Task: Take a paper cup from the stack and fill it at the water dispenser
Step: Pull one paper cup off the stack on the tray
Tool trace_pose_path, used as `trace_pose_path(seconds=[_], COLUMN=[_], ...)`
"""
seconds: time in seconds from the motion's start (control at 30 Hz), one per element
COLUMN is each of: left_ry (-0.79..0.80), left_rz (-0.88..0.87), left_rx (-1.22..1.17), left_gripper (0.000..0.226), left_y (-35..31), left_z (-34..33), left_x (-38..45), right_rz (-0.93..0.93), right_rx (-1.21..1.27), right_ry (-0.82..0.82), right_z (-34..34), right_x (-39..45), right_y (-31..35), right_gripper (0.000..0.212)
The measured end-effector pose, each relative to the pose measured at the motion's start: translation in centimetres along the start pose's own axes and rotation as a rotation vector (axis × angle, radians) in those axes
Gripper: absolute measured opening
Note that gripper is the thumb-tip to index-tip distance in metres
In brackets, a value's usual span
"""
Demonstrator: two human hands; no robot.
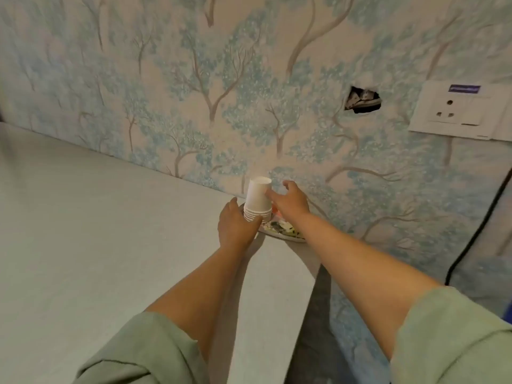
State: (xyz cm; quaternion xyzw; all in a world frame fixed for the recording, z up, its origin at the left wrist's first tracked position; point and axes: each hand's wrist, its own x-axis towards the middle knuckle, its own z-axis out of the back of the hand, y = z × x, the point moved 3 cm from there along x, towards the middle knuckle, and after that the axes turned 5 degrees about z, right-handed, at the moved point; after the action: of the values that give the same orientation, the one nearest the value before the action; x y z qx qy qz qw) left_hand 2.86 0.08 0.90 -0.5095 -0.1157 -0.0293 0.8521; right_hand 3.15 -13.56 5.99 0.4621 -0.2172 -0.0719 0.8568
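Observation:
A stack of white paper cups (pixel 257 199) stands upside down on a patterned plate (pixel 285 234) at the far edge of the pale counter (pixel 97 231), against the wall. My left hand (pixel 235 225) wraps the lower rims of the stack from the left. My right hand (pixel 289 202) touches the upper cup from the right, its fingers spread around the cup's side. No water dispenser is in view.
A wall with tree-patterned wallpaper rises right behind the stack. It has a ragged hole (pixel 361 101) and a white socket plate (pixel 460 110) at the right. A black cable (pixel 476 231) hangs down at the far right. The counter ends just right of the plate.

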Motion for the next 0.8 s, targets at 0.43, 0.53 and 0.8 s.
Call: trace_pose_path(seconds=[0.43,0.53,0.8], left_ry=[0.085,0.104,0.151], left_rz=[-0.027,-0.02,-0.025], left_rx=[0.184,0.198,0.207], left_gripper=[0.068,0.069,0.071], left_y=[0.7,0.9,0.8], left_z=[-3.1,-3.3,-3.1], left_x=[6.2,6.3,5.8], right_rz=[-0.07,-0.076,-0.066], right_rx=[0.207,0.271,0.303], right_ry=[-0.022,-0.062,-0.072], right_z=[-5.6,-5.8,-5.2], right_x=[5.1,5.2,4.8], right_y=[-1.1,-1.5,-1.4], right_gripper=[0.071,0.059,0.05])
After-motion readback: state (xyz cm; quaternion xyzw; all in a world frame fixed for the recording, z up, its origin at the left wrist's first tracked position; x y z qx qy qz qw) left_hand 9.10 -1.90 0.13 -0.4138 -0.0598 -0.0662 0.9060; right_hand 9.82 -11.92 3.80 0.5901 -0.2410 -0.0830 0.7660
